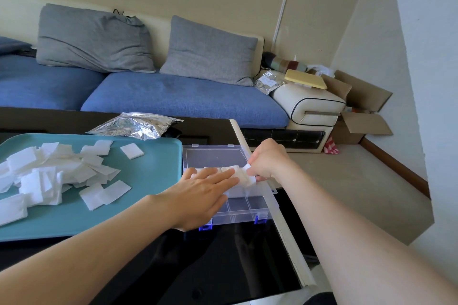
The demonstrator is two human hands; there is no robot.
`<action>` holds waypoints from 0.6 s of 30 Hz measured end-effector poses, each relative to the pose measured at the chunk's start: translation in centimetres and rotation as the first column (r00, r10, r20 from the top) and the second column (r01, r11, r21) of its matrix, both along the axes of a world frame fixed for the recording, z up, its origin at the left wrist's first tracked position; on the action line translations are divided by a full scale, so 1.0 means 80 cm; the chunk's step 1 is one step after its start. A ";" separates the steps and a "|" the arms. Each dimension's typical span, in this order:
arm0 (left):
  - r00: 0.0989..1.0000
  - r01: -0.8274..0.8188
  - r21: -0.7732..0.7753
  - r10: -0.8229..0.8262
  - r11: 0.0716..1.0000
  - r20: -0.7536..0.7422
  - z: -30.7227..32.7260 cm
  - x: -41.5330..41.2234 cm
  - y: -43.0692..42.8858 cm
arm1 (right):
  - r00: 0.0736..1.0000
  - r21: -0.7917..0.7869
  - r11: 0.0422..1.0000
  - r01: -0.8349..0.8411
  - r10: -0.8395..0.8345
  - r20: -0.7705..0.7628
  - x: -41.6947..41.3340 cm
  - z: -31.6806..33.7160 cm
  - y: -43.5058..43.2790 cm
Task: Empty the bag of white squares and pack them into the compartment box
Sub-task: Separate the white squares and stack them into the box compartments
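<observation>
A clear compartment box (pixel 247 208) with blue latches lies open on the dark table, its lid (pixel 213 156) folded back. My left hand (pixel 198 195) lies flat with straight fingers over the box's middle row, pressing on white squares there. My right hand (pixel 266 160) pinches a small stack of white squares (pixel 244 176) at the box's right side. Several loose white squares (pixel 49 176) lie heaped on the teal tray (pixel 148 181) to the left. The silver foil bag (pixel 133 125) lies flat behind the tray.
The dark table (pixel 223 267) ends just right of the box at a pale edge strip (pixel 290 238). A blue sofa (pixel 183 99) with grey cushions stands behind. Cardboard boxes (pixel 359 106) and clutter sit at the far right corner.
</observation>
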State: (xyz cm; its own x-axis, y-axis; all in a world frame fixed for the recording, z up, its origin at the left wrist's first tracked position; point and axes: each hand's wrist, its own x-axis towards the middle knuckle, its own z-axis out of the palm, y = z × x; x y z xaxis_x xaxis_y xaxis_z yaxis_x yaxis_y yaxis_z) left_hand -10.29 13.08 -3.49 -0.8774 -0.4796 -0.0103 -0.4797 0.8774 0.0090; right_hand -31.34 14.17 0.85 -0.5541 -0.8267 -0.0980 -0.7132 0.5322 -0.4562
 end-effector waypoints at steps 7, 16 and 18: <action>1.000 0.002 0.041 -0.002 0.999 -0.013 -0.002 -0.008 -0.006 | 0.968 -0.002 0.994 -0.112 0.109 -0.226 0.007 0.000 0.005; 0.999 0.013 0.053 -0.010 0.999 -0.051 -0.009 -0.009 -0.013 | 0.913 -0.052 0.956 -0.287 0.257 -0.317 0.025 0.018 0.011; 0.998 0.012 0.081 -0.007 0.997 -0.056 -0.007 -0.010 -0.012 | 0.907 -0.006 0.939 -0.343 0.330 -0.260 0.029 0.013 0.012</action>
